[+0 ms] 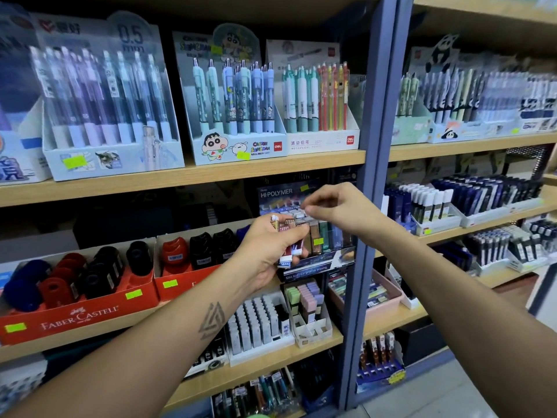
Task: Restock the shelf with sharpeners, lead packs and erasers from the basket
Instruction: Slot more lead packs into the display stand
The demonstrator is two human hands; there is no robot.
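Pink packs (pixel 289 236) between both hands (pixel 265 251)

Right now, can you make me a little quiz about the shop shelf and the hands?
1. True or false: the left hand holds a bunch of small slim packs.
2. What colour is the cardboard Faber-Castell tray? A red, B green, C white.
3. Fill in: the right hand pinches over the blue ____ display box.

Key: 1 true; 2 A; 3 Hi-Polymer.
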